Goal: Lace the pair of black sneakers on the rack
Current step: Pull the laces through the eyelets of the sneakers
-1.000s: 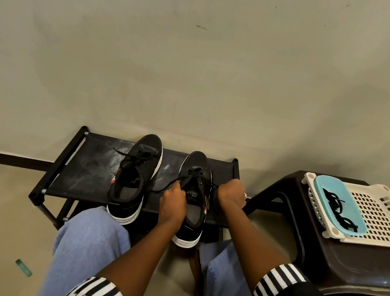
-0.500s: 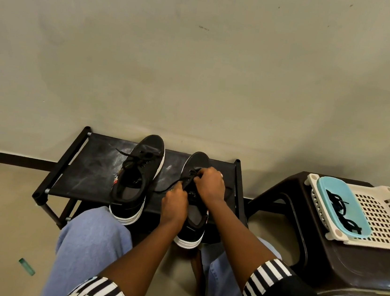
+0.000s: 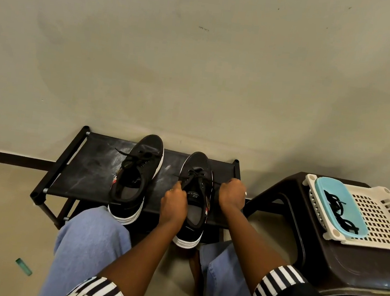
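Two black sneakers are sitting toes-to-wall on the black rack [image 3: 82,178], heels overhanging its near edge. The right sneaker [image 3: 194,197] is the one being worked on; the left sneaker [image 3: 136,177] is standing just beside it, untouched, its lace ends lying loose over the tongue. Half a second ago the right hand [image 3: 232,194] was over the right sneaker's tongue, close to the left hand; now it is sitting out past that sneaker's right side, fingers curled into a fist and pinching a lace end [image 3: 216,185] that is running taut from the eyelets. The left hand [image 3: 174,200] is staying at that sneaker's left side, fingers curled, gripping the other lace end. Right of the rack, a dark stool [image 3: 323,257] is carrying a cream basket [image 3: 382,215] with a blue lid [image 3: 338,209].
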